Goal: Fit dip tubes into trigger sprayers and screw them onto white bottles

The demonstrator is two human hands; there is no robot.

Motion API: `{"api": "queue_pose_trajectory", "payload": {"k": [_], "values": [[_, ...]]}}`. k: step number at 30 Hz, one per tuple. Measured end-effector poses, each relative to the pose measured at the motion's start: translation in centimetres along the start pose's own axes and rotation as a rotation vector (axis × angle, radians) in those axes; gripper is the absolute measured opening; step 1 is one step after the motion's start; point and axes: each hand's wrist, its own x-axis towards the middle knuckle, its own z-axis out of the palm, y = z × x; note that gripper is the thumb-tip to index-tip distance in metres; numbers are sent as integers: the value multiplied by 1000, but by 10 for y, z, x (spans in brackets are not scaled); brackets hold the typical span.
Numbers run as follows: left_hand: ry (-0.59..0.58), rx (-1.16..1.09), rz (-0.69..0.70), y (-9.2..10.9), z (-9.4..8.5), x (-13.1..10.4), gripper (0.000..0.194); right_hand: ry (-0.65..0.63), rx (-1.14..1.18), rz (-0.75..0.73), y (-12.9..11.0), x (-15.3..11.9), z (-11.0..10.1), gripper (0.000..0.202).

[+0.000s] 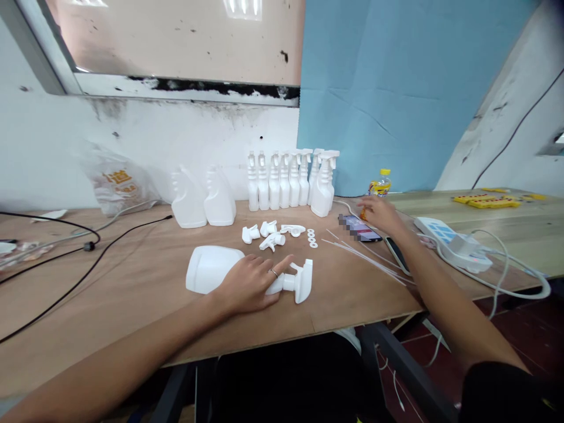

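A white spray bottle (214, 267) with its trigger head (303, 281) fitted lies on its side near the table's front. My left hand (253, 283) is wrapped over its neck. My right hand (379, 212) reaches out beside the yellow-capped drink bottle (381, 184), just beyond the phone (359, 228); what its fingers hold, if anything, is too small to tell. Between the lying bottle and the back row are several loose white trigger heads (272, 240), small white rings (312, 238) and thin clear tubes (365, 257).
Several upright spray bottles (284, 182) line the wall, with two headless bottles (220, 200) to their left. A plastic bag (118, 182) and black cables (110, 252) lie left. On the right are a power strip (462, 249), a dark device (398, 255) and yellow trays (489, 201).
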Motion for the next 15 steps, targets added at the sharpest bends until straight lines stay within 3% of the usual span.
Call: {"api": "queue_pose_trajectory", "payload": {"k": [3,6,8,10,12,15], "values": [[31,-14,-14,1,-3,0,70,170,315,-64,-62,-29,-42,30],[69,-25,-14,1,-3,-2,70,67,656,11,-136,-72,-63,21],[87,-24,1,1,-2,-3,63,-148,781,47,-176,-94,-58,25],[105,-7,9,0,-2,-4,50,-255,892,64,-199,-107,-44,35],[143,17,-1,-3,-2,-4,41,-322,948,71,-209,-112,-29,41],[245,27,-40,-7,-3,-4,56,-460,1066,57,-211,-114,-16,38]]}}
